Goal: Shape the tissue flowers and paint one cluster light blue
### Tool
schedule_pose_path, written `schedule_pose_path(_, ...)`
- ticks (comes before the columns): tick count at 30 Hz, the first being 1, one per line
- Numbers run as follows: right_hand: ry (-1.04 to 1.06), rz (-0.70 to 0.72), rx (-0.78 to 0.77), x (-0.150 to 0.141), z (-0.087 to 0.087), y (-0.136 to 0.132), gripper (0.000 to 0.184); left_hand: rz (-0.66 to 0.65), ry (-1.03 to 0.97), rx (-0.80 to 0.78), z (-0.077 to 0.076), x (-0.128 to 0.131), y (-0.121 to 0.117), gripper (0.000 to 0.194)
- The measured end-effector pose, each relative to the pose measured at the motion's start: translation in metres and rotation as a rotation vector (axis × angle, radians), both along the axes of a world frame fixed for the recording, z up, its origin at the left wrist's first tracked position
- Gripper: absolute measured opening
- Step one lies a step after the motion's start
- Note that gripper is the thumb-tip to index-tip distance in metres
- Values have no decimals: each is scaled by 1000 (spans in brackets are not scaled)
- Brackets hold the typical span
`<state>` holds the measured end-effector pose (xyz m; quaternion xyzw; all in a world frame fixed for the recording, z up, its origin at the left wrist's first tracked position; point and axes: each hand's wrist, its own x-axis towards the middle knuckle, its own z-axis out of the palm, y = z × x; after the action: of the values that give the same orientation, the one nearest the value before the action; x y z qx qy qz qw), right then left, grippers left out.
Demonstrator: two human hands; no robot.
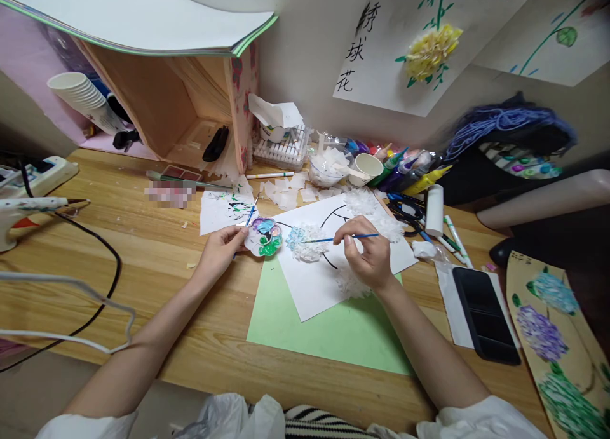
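Note:
Between its thumb and fingers, my left hand (pixel 220 251) grips a flower-shaped paint palette (pixel 270 246) dabbed with purple, blue, green and black. A second thin blue brush (pixel 251 211) runs behind that thumb; whether the fingers grip it too, I cannot tell. My right hand (pixel 365 251) is closed around a blue paintbrush (pixel 325 239), its tip at a ruffled paper flower (pixel 307 245). Light blue tints the flower's left side; the rest is white. It sits on a white sheet (pixel 305 293) with black stem lines and other white paper flowers, over green paper (pixel 286 324).
Behind the sheet are torn paper scraps (pixel 281 194), a paper cup (pixel 368 167) and paint tubes (pixel 414 172). Scissors (pixel 405 210) and a black phone-like case (pixel 483 312) lie right. A glue gun (pixel 33 210) and cables (pixel 117 261) occupy the left, near an open box (pixel 162 96).

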<state>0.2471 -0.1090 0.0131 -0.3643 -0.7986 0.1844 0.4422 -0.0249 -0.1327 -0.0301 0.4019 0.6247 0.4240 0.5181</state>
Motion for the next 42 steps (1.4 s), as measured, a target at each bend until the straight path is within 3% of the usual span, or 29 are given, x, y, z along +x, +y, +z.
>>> schedule_pose_path(7, 40, -45, 33, 0, 1, -1, 16, 0, 3, -7, -1, 0, 0, 41)
schedule_pose_path(42, -39, 62, 132, -5, -4, -4, 20, 9, -42, -4, 0, 0, 0, 38)
